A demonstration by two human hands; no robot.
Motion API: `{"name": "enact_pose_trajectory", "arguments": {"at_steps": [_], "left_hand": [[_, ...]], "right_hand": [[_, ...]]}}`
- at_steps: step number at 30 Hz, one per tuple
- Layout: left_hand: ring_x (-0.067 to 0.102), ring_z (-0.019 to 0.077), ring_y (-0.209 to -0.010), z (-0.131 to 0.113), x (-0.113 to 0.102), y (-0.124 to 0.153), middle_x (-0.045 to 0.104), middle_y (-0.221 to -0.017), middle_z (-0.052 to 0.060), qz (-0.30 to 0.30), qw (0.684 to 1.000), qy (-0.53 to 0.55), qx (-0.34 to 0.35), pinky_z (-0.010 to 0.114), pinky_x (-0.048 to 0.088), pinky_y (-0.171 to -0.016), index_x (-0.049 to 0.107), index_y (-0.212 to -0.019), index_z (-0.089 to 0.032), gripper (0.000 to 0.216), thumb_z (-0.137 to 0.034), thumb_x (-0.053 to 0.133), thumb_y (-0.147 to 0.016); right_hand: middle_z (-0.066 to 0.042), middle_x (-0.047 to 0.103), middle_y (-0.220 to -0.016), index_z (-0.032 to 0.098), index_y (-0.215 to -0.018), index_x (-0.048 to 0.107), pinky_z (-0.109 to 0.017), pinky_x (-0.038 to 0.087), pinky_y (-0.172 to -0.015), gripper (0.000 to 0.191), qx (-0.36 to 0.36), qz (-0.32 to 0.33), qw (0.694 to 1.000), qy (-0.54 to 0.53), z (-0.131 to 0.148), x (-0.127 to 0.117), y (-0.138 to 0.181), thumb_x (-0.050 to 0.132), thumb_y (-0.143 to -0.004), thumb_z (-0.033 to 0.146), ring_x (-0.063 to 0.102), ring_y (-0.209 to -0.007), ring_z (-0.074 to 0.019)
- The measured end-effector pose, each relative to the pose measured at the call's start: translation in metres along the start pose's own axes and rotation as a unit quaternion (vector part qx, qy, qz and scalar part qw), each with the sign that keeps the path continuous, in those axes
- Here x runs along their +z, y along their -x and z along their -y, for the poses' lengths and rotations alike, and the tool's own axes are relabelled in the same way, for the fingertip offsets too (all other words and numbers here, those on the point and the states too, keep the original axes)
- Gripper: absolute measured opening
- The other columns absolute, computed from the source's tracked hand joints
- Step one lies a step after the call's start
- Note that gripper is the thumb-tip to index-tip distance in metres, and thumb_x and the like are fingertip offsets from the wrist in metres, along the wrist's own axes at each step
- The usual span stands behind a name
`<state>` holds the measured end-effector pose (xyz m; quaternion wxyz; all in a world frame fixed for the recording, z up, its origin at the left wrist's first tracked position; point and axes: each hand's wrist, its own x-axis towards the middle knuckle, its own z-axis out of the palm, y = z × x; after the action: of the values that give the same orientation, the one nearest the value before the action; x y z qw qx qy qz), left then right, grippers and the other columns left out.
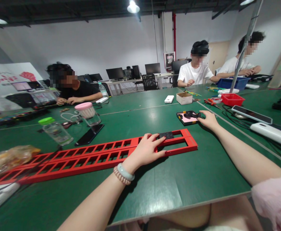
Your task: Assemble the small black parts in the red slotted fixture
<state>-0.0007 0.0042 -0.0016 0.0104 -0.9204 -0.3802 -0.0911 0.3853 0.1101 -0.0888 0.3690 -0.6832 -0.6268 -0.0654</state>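
Note:
A long red frame (121, 144) with rows of rectangular openings lies across the table. My left hand (147, 150) rests on it near its right end, palm down with fingers spread. Its fingertips touch a flat black block (166, 135) seated in one of the openings. My right hand (209, 120) reaches to the edge of a small shallow black tray (188, 122) with a pink bottom and yellow marks. Thumb and index finger close on a small black part (198, 115) there, its details too small to make out. More black pieces (188, 115) lie in the tray.
Left of the frame stand a green-lidded jar (56, 131), a pink-lidded jar (89, 115) and a dark phone (89, 134). A plastic bag (10, 158) covers the frame's left end. On the right are a red bin (232, 99), pliers (212, 103) and cables. Several people sit opposite.

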Motion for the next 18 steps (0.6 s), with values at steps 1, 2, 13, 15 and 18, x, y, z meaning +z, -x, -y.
{"name": "enact_pose_trajectory", "arguments": {"at_steps": [1,2,13,15,18], "left_hand": [[0.037,0.03,-0.115,0.0,0.0,0.0,0.045,-0.134,0.01,0.0,1.0,0.0,0.0,0.047,0.034,-0.099,0.046,-0.132,-0.029,0.059,-0.06,0.046,-0.082],[0.037,0.0301,-0.115,0.0,0.0,0.0,0.045,-0.134,0.01,0.001,1.0,-0.001,0.0,0.047,0.034,-0.099,0.046,-0.133,-0.029,0.059,-0.06,0.046,-0.082],[0.037,0.0303,-0.115,0.0,-0.001,0.0,0.044,-0.135,0.01,0.004,1.0,-0.006,0.0,0.047,0.034,-0.098,0.045,-0.133,-0.03,0.06,-0.06,0.045,-0.082],[0.037,0.0301,-0.115,-0.001,-0.001,0.0,0.044,-0.135,0.01,0.004,1.0,-0.006,0.001,0.047,0.034,-0.098,0.045,-0.133,-0.029,0.06,-0.06,0.045,-0.082],[0.037,0.03,-0.115,-0.001,-0.001,0.0,0.044,-0.135,0.01,0.007,1.0,-0.005,0.0,0.047,0.034,-0.098,0.045,-0.133,-0.029,0.06,-0.061,0.045,-0.082]], "right_hand": [[-0.015,0.059,-0.121,0.011,-0.117,0.059,-0.038,0.036,-0.1,0.051,0.0,0.003,1.0,0.003,0.001,0.0,0.0,0.054,-0.07,0.032,0.051,-0.115,-0.026],[-0.015,0.059,-0.122,0.011,-0.117,0.058,-0.039,0.036,-0.1,0.052,0.002,0.006,1.0,0.005,0.001,0.0,0.0,0.054,-0.07,0.031,0.051,-0.116,-0.0262],[-0.007,0.056,-0.127,0.024,-0.12,0.058,-0.049,0.041,-0.092,0.051,0.096,0.037,0.995,-0.005,0.009,-0.002,0.002,0.053,-0.07,0.035,0.05,-0.114,-0.0319],[-0.007,0.056,-0.127,0.025,-0.121,0.057,-0.051,0.041,-0.091,0.052,0.11,0.044,0.993,-0.005,0.011,-0.003,0.002,0.053,-0.07,0.035,0.05,-0.114,-0.0331],[-0.007,0.057,-0.127,0.027,-0.122,0.056,-0.053,0.041,-0.09,0.052,0.13,0.054,0.99,-0.003,0.014,-0.004,0.001,0.053,-0.07,0.037,0.05,-0.113,-0.0343]]}}
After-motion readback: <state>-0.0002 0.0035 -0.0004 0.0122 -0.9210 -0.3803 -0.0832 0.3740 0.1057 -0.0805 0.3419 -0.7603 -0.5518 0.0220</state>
